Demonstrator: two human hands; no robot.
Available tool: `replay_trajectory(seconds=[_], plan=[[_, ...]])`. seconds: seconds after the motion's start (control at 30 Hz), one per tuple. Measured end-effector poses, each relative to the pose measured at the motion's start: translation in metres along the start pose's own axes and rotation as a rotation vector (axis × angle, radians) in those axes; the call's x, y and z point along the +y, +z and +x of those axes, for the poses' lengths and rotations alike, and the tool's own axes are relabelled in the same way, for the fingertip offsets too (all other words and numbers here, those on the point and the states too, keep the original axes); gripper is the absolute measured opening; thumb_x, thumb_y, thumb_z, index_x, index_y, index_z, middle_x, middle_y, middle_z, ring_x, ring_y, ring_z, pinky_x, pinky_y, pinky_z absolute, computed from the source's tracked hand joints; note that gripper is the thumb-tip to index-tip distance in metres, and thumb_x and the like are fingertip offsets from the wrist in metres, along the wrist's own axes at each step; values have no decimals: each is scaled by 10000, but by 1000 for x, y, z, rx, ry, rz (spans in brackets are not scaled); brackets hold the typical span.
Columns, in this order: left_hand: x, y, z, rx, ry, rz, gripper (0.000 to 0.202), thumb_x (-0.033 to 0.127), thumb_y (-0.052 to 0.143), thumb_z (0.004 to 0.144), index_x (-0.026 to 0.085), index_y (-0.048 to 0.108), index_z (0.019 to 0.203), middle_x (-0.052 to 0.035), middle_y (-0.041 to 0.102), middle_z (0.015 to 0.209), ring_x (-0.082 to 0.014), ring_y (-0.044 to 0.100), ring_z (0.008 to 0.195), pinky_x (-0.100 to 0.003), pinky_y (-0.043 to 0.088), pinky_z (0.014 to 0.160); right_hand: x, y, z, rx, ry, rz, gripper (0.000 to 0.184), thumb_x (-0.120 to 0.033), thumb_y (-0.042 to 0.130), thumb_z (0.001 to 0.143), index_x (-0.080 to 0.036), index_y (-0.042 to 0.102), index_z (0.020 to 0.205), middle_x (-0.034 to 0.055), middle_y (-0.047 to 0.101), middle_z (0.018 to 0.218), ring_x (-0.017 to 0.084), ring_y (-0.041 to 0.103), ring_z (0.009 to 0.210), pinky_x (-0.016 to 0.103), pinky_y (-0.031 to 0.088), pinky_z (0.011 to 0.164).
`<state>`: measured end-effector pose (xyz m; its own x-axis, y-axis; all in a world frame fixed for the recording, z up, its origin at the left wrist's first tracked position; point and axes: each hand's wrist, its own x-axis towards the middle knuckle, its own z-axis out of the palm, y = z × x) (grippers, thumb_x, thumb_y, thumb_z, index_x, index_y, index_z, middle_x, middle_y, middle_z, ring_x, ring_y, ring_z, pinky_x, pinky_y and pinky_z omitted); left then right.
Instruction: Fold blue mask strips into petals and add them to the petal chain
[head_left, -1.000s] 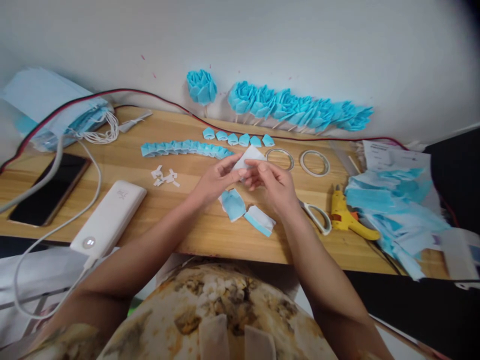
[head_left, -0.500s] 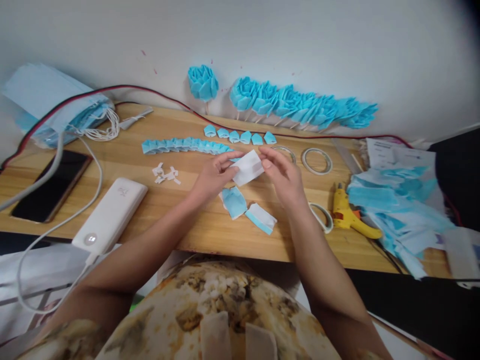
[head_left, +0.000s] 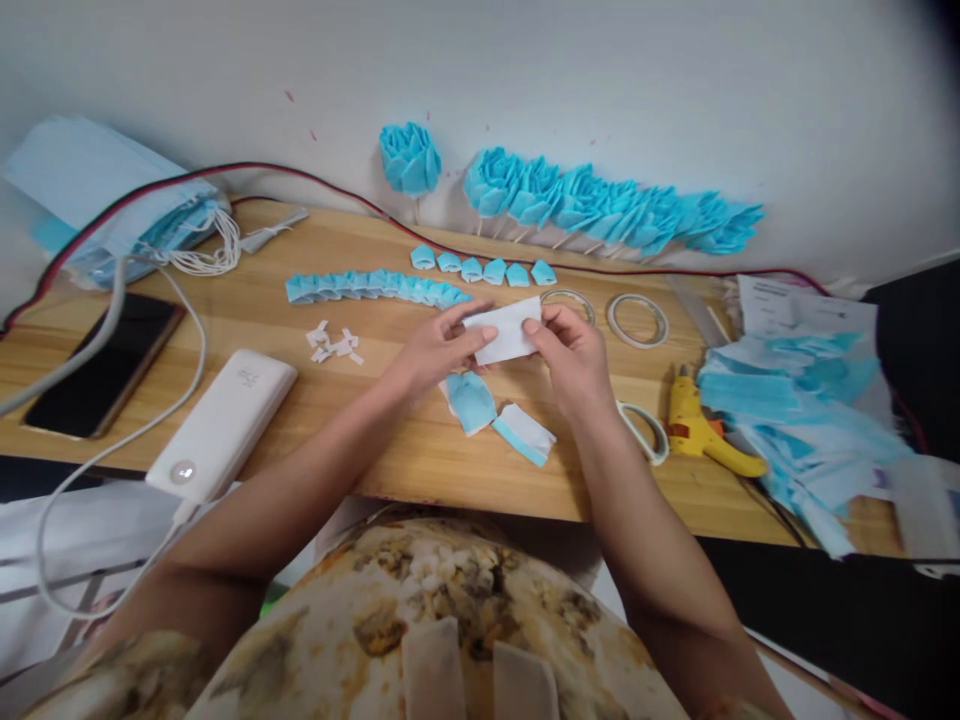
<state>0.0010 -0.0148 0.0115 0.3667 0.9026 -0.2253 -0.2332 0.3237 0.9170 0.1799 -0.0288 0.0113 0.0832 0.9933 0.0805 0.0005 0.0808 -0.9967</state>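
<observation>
Between my two hands is a small white fabric piece (head_left: 508,330), held up above the table. My left hand (head_left: 439,345) pinches its left end with the thumb on top. At the other end my right hand (head_left: 574,350) grips it between thumb and fingers. Just below lie a light-blue fabric piece (head_left: 471,402) and a white piece with a blue edge (head_left: 525,434). A row of folded blue petals (head_left: 375,287) stretches to the left of my hands. Several separate blue petals (head_left: 493,271) are lined up behind them.
Blue fabric flowers (head_left: 577,200) on sticks lean along the wall. To the right are tape rolls (head_left: 637,320), a yellow glue gun (head_left: 694,425) and blue scraps (head_left: 787,390). A power bank (head_left: 225,420), a phone (head_left: 105,365), white bits (head_left: 334,343) and stacked masks (head_left: 112,190) occupy the left.
The white fabric piece has turned from a slant to nearly level. My right hand has closed in on its right end, thumb now over the face.
</observation>
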Motion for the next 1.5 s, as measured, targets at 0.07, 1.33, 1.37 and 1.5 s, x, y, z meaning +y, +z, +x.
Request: replay_trajectory(seconds=[0.07,1.33,1.37,1.5], plan=[[1,1,-1,-8,-34,27,483,269,812,777,112,647,1203,-34,730,795,-129,670,594,-238,532,565,1,0,-1,-15,-10,-12,313,-524,816,745,-247,680,792,-31,604,707,121,537,637,246,476,552],[9,-3,-4,-37,58,139,339,209,676,888,84,633,1201,-76,785,880,-115,698,598,-203,529,548,3,-12,3,8,-155,-272,82,-302,724,831,-229,694,808,-37,658,696,111,570,611,266,475,586],[8,-3,-4,-34,61,143,359,212,680,889,87,627,1221,-73,785,875,-113,697,597,-202,530,553,3,-11,3,17,-159,-261,68,-294,721,831,-233,693,821,-34,665,715,114,578,623,270,481,593],[5,-4,-2,-36,72,137,392,236,695,889,94,608,1244,-64,781,847,-114,694,596,-203,529,559,6,-10,5,16,-169,-208,100,-313,722,838,-273,689,923,-18,701,801,151,628,697,311,524,638]])
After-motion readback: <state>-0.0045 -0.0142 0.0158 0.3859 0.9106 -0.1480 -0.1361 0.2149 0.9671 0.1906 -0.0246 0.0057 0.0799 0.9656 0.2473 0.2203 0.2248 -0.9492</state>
